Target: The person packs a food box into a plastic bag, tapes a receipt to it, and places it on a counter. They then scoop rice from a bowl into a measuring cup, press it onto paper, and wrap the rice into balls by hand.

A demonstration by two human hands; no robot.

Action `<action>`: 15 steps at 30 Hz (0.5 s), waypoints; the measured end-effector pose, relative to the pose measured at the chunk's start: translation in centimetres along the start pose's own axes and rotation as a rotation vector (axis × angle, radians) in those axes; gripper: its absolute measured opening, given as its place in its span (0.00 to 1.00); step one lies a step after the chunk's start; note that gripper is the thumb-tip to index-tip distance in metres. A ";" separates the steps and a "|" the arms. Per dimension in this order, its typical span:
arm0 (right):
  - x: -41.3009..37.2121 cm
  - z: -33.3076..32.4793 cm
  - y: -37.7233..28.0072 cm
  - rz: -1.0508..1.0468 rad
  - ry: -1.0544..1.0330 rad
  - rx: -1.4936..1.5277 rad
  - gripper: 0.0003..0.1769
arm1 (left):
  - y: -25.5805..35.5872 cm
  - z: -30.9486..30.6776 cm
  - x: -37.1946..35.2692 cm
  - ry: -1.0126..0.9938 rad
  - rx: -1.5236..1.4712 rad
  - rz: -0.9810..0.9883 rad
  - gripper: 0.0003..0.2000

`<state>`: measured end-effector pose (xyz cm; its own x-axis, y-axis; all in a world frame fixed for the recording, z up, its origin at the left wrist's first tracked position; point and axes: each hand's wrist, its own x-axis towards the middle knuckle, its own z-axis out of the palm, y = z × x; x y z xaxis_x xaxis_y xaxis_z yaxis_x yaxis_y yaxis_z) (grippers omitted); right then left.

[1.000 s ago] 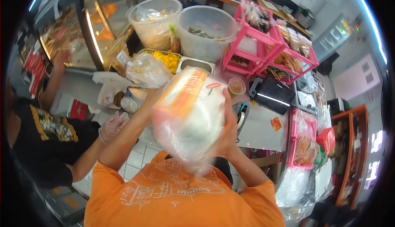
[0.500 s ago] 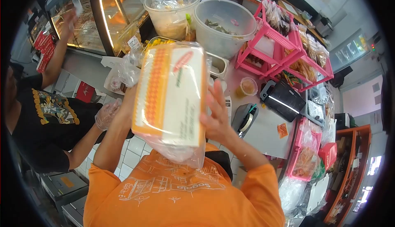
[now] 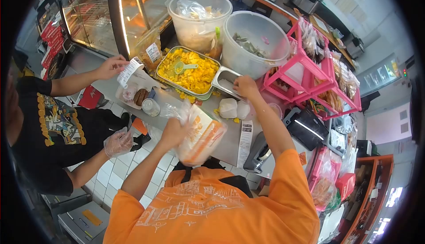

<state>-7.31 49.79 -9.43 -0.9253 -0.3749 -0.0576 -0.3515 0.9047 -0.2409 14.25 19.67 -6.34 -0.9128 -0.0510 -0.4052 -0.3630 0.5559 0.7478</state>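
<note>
Left hand [image 3: 176, 132] pinches the gathered top of a clear plastic bag [image 3: 182, 111] with a box [image 3: 202, 138] inside, by the near edge of the counter [image 3: 231, 143] — if that pinch slackens or the thin film tears, the box could drop to the floor [image 3: 106, 167]. A swing to the left could also clip the standing can [image 3: 151, 107]. Box is white with orange and yellow print, tilted, under shiny, creased plastic. Right hand [image 3: 245, 87] is at the small metal tray [image 3: 225, 83], fingers curled down at its rim; can't tell whether they hold anything, since the knuckles cover the tips. Right forearm [image 3: 271, 118] passes close to two white wrapped bundles [image 3: 228, 108] — a low elbow could nudge them. Beyond: yellow food [image 3: 195, 72] beside the small tray, and, off left, a co-worker's bare hand [image 3: 112, 67] holding a paper slip [image 3: 129, 72].
</note>
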 end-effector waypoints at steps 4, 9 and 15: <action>4.2 3.8 0.8 -0.019 -0.065 -0.172 0.08 | -0.6 3.8 -0.8 0.076 0.407 0.544 0.13; 3.5 3.4 -0.3 0.004 -0.025 -0.200 0.10 | 0.5 6.3 0.3 0.101 0.524 0.703 0.16; 2.2 2.9 0.1 -0.031 0.076 -0.141 0.12 | 1.4 10.5 0.5 0.304 0.335 1.037 0.10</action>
<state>-8.92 48.45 -12.33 -0.9201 -0.3911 0.0224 -0.3912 0.9146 -0.1026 15.28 29.14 -11.05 -0.7683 0.3900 0.5076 0.6227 0.6391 0.4514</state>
